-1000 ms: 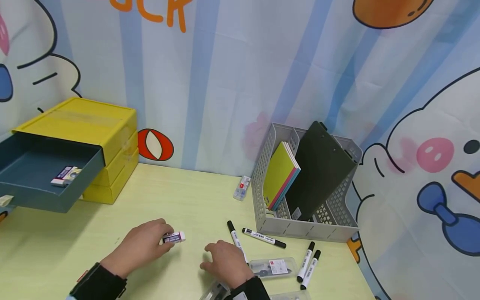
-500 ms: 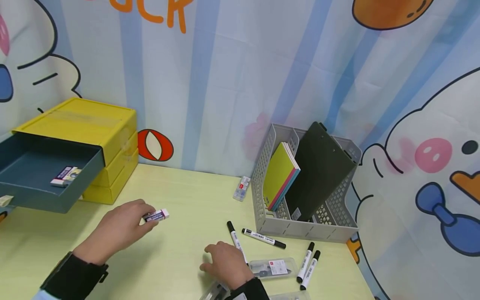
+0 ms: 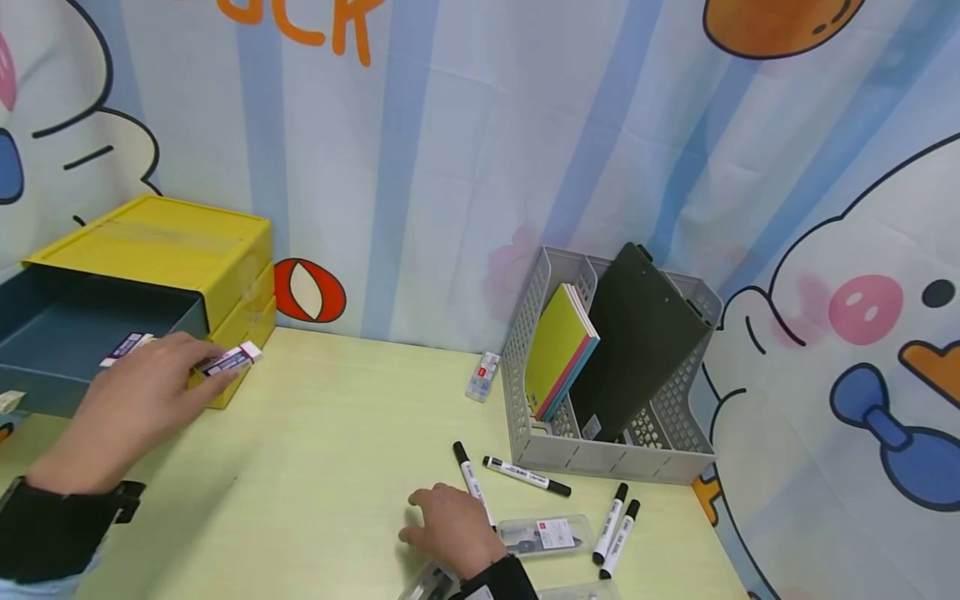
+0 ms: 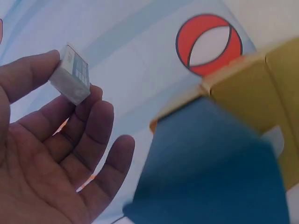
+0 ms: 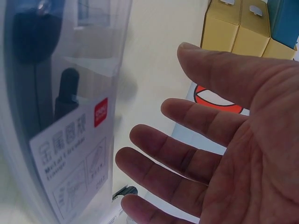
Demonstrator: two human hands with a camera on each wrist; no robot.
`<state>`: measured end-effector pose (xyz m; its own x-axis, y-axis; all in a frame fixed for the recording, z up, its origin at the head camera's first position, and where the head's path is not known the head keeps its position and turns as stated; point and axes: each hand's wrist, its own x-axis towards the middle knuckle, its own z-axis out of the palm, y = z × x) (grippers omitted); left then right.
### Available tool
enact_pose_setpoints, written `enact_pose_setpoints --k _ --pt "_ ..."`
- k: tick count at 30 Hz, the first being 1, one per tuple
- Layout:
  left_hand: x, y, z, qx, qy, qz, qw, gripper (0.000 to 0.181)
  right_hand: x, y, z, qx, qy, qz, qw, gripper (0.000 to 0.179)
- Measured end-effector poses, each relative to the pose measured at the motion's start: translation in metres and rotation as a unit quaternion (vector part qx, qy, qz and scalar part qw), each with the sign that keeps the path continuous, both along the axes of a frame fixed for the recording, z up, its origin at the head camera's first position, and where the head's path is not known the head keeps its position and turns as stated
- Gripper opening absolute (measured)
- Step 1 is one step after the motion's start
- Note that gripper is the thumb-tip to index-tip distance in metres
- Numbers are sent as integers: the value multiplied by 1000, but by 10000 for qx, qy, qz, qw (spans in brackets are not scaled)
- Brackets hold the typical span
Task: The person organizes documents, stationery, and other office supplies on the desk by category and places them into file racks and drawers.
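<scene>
My left hand [image 3: 153, 387] pinches an eraser [image 3: 232, 359] in a white and dark sleeve between thumb and fingers. In the head view it overlaps the front corner of the pulled-out blue drawer [image 3: 45, 379] of the yellow drawer unit [image 3: 161, 242]. Another eraser [image 3: 126, 347] lies inside that drawer, partly hidden by the hand. The left wrist view shows the held eraser [image 4: 72, 74] in front of the thumb, with the drawer's blue side [image 4: 210, 163] to its right. My right hand [image 3: 453, 529] holds nothing, fingers loosely spread, beside a clear compass case [image 5: 70, 140].
Several black-capped markers [image 3: 527, 476] and a clear case [image 3: 547, 535] lie around the right hand. Behind them stands a grey file holder [image 3: 615, 457] with notebooks [image 3: 557, 354] and a black clipboard [image 3: 637, 333]. A small clear packet [image 3: 483, 377] lies left of the holder.
My left hand has carried the eraser up and to the left, from the middle of the table to the open drawer's front corner. My right hand has stayed in place.
</scene>
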<state>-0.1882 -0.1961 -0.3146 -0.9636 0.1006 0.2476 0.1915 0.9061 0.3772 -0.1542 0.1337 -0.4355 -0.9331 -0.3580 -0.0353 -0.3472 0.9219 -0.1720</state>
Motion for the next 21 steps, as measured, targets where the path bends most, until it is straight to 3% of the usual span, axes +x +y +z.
enact_pose_setpoints --k 7,14,18,21 --pt "-3 -24 15 -114 228 1098 9936 45 0 0 0 -40 -18 -14 10000 37" --pt "-11 -48 15 -17 224 2043 9787 42 -1 0 0 -50 -89 -38 9999 37" --pt "-19 -59 11 140 112 2343 9720 39 -1 0 0 -53 -111 -25 9999 37" --pt "-25 -68 9 288 2 2282 9732 33 -1 0 0 -49 -129 -30 9999 37"
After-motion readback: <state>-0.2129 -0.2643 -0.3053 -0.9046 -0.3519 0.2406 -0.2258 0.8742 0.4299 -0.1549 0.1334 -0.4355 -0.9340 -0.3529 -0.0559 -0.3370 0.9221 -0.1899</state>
